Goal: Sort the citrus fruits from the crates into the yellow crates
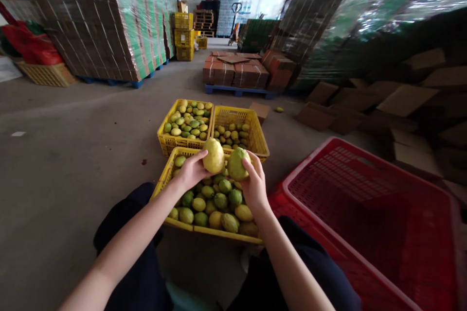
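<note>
My left hand (193,171) is closed on a yellow lemon (213,155), fingers wrapped round its far and lower side. Close beside it, my right hand (254,181) grips a greener lemon (237,164), the thumb lying across its right side. Both fruits are held up above a yellow crate (178,223) filled with green and yellow lemons (220,201). Behind stand two more yellow crates. The left crate (168,143) is heaped with lemons (188,119), and the right crate (257,131) holds a lower layer of lemons (233,132).
A large red plastic basket (328,143) stands at my right. Flattened cardboard (404,99) lies beyond it. Ahead, a blue pallet (237,91) bears stacked cartons (233,70). Wrapped pallet stacks (138,19) rise on both sides. One lemon (279,109) lies on the floor.
</note>
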Available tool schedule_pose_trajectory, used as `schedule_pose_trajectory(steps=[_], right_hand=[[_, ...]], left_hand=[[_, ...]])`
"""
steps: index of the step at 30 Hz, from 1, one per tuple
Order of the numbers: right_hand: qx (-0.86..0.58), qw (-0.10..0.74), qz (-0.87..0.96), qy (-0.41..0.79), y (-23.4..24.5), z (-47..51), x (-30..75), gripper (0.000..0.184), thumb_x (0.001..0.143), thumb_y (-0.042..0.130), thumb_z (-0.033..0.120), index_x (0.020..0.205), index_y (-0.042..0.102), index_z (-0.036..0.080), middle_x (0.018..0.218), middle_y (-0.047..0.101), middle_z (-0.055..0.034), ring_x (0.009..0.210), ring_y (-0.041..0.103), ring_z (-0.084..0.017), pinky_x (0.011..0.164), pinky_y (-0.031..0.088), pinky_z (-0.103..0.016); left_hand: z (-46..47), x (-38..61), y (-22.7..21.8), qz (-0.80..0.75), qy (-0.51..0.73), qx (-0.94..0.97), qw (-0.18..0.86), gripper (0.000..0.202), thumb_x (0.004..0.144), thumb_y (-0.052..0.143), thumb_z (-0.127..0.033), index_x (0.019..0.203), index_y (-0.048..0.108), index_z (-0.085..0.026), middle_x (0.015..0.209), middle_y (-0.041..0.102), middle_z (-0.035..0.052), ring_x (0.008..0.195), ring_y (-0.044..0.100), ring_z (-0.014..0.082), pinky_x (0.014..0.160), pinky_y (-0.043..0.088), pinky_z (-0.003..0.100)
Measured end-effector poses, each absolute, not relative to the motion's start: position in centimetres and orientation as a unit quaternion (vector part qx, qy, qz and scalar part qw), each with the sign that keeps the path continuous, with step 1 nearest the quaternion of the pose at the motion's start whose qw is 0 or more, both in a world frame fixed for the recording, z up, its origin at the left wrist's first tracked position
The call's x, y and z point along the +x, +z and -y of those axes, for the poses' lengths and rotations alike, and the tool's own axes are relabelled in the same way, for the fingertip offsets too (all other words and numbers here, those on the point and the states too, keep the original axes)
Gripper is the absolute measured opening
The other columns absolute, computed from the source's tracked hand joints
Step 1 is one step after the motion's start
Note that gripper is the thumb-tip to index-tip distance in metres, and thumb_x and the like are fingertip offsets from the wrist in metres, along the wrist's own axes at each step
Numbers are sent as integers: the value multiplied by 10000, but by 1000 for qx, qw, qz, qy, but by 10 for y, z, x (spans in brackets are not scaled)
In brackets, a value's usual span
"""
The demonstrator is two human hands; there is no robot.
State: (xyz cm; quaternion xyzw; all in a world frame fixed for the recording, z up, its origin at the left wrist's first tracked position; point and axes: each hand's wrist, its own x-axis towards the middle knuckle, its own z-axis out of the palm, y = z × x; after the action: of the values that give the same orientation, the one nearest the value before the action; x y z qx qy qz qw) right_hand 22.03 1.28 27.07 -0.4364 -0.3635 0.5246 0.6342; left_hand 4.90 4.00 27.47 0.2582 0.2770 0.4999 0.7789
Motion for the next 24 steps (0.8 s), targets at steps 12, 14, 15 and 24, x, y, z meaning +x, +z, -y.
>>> schedule_pose_trajectory(steps=[12,14,15,24], right_hand=[[-492,618,530,308,237,-32,189,504,850,629,454,1320,570,283,1309,608,-66,1209,555,-248,1090,417,-469],[-494,595,557,303,232,-30,179,427,915,510,479,1269,624,270,1347,583,-80,1282,508,-260,1145,356,-494],[-499,581,561,314,230,-28,175,438,945,431,498,1254,639,266,1382,557,-84,1324,475,-264,1164,330,-504],[-471,460,722,214,210,-6,153,689,774,722,474,1355,489,187,1485,458,-178,1499,202,-398,1176,263,-654]], left_hand=[[-37,59,280,-296,547,64,780,411,925,419,-464,763,647,-163,732,704,64,853,723,226,796,593,329],[-36,66,276,-312,561,60,765,296,890,496,-398,795,660,-171,745,712,50,875,721,221,816,581,307],[-37,69,272,-319,565,64,758,238,870,524,-361,821,666,-176,769,720,47,890,718,220,826,575,301],[-17,54,236,-375,608,251,654,218,796,663,-373,992,677,-278,897,730,-2,1056,656,230,972,504,354]])
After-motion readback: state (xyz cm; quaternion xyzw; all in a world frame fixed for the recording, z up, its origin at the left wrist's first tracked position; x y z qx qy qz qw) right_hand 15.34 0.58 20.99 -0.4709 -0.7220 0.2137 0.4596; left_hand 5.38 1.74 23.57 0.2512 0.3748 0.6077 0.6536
